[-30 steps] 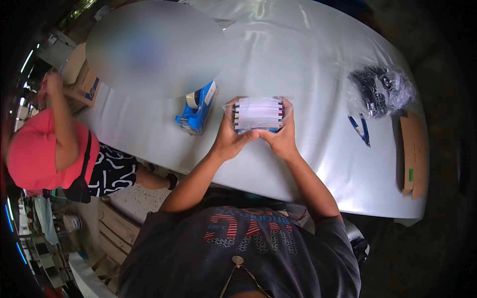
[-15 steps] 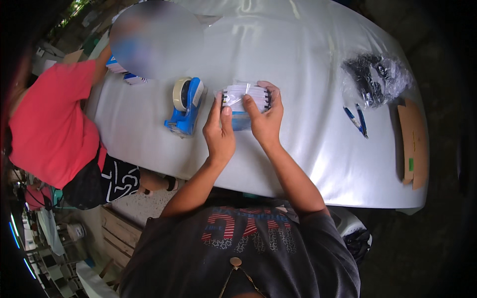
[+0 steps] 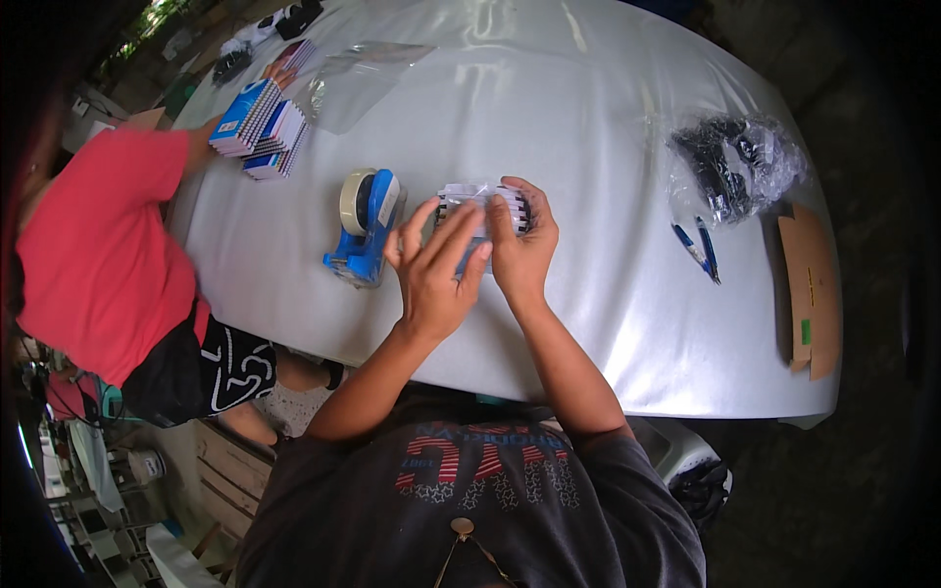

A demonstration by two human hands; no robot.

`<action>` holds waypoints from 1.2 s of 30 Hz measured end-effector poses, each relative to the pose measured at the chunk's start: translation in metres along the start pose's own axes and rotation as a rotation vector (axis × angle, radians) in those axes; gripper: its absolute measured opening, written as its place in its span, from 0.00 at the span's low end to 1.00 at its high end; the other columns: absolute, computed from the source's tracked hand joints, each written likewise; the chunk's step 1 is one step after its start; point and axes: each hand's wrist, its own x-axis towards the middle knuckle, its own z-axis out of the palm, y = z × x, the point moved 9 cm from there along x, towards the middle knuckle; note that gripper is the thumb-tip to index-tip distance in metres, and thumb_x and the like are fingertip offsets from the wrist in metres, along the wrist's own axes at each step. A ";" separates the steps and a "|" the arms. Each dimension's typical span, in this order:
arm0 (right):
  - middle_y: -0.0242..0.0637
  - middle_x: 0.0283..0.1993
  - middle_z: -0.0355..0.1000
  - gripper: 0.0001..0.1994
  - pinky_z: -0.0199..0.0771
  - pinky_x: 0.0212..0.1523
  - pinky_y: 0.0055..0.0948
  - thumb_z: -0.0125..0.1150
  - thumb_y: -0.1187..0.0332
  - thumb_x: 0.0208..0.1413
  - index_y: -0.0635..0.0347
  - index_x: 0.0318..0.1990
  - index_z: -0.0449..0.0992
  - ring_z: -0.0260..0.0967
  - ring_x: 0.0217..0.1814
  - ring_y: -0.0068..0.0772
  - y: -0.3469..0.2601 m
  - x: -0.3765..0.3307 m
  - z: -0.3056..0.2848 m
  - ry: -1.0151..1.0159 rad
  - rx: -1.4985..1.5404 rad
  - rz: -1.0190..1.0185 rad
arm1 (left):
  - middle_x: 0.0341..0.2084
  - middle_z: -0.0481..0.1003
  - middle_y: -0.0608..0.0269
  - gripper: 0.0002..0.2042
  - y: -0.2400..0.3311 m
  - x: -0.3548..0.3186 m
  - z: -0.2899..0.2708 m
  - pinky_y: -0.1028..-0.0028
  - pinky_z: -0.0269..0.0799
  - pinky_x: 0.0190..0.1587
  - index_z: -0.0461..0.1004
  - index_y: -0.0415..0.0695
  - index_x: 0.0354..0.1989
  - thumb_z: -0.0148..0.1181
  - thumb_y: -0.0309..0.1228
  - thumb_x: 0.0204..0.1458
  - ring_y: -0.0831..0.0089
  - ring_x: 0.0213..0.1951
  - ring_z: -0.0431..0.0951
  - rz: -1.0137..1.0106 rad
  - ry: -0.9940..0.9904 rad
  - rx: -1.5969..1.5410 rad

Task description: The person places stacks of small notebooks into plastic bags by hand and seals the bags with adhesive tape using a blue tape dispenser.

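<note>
Bundle (image 3: 480,201) of white, black-striped cards in clear wrap, gripped by both hands: left hand (image 3: 431,274), right hand (image 3: 521,245), above the table (image 3: 588,118).

I wear a dark grey short-sleeved T-shirt (image 3: 470,510) with a print across the chest in red, white and blue, partly worn and speckled. A small round brass-coloured pendant (image 3: 461,526) hangs on a thin cord at the near middle. My forearms are bare, with no watch or rings showing.
</note>
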 end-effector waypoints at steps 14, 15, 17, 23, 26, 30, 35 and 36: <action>0.41 0.41 0.70 0.16 0.67 0.44 0.26 0.60 0.66 0.53 0.64 0.47 0.69 0.67 0.41 0.29 0.001 -0.004 -0.003 -0.059 -0.069 -0.051 | 0.60 0.61 0.49 0.33 -0.082 0.022 -0.012 0.66 0.46 0.64 0.56 0.36 0.62 0.56 0.45 0.54 0.63 0.63 0.56 -0.248 0.163 -0.725; 0.42 0.44 0.69 0.21 0.66 0.47 0.27 0.61 0.64 0.52 0.63 0.51 0.67 0.65 0.45 0.30 0.001 -0.003 -0.002 -0.118 0.079 -0.044 | 0.61 0.59 0.48 0.36 -0.080 0.017 -0.007 0.66 0.46 0.64 0.53 0.36 0.64 0.57 0.47 0.54 0.62 0.63 0.55 -0.175 0.134 -0.691; 0.43 0.46 0.68 0.25 0.66 0.49 0.28 0.63 0.61 0.52 0.62 0.54 0.65 0.64 0.49 0.32 0.007 0.001 -0.004 -0.176 0.224 -0.034 | 0.61 0.57 0.46 0.43 -0.081 -0.003 0.030 0.65 0.46 0.65 0.45 0.36 0.66 0.61 0.48 0.49 0.60 0.64 0.55 -0.304 -0.094 -0.977; 0.43 0.48 0.67 0.38 0.66 0.52 0.30 0.74 0.60 0.40 0.64 0.57 0.60 0.63 0.53 0.33 -0.005 -0.010 0.020 -0.347 0.053 -0.165 | 0.51 0.65 0.53 0.35 -0.080 -0.009 0.059 0.70 0.59 0.57 0.54 0.35 0.61 0.64 0.39 0.49 0.67 0.54 0.65 -0.454 -0.248 -1.104; 0.40 0.43 0.69 0.33 0.69 0.47 0.28 0.73 0.65 0.41 0.65 0.54 0.62 0.67 0.47 0.28 0.005 -0.012 0.025 -0.307 0.034 -0.072 | 0.43 0.69 0.59 0.25 -0.083 -0.007 0.055 0.75 0.66 0.49 0.62 0.36 0.53 0.63 0.35 0.50 0.74 0.46 0.69 -0.472 -0.157 -1.138; 0.36 0.36 0.70 0.20 0.69 0.39 0.24 0.66 0.70 0.46 0.64 0.46 0.66 0.67 0.37 0.23 0.012 -0.017 0.018 -0.227 0.047 -0.113 | 0.36 0.72 0.62 0.16 -0.084 -0.014 0.053 0.77 0.69 0.41 0.68 0.37 0.45 0.61 0.33 0.52 0.79 0.38 0.71 -0.520 -0.082 -1.068; 0.33 0.32 0.70 0.12 0.67 0.34 0.21 0.61 0.72 0.49 0.64 0.41 0.69 0.65 0.32 0.20 0.026 -0.022 0.052 -0.113 -0.061 -0.246 | 0.33 0.73 0.64 0.13 -0.131 -0.016 0.059 0.78 0.69 0.37 0.70 0.38 0.42 0.59 0.33 0.53 0.80 0.34 0.71 -0.459 -0.023 -1.095; 0.33 0.31 0.70 0.11 0.67 0.33 0.21 0.61 0.72 0.50 0.64 0.40 0.70 0.64 0.31 0.20 0.025 -0.023 0.050 -0.107 -0.062 -0.235 | 0.32 0.73 0.64 0.13 -0.130 -0.018 0.059 0.78 0.69 0.37 0.70 0.39 0.41 0.60 0.34 0.53 0.81 0.34 0.71 -0.484 -0.027 -1.082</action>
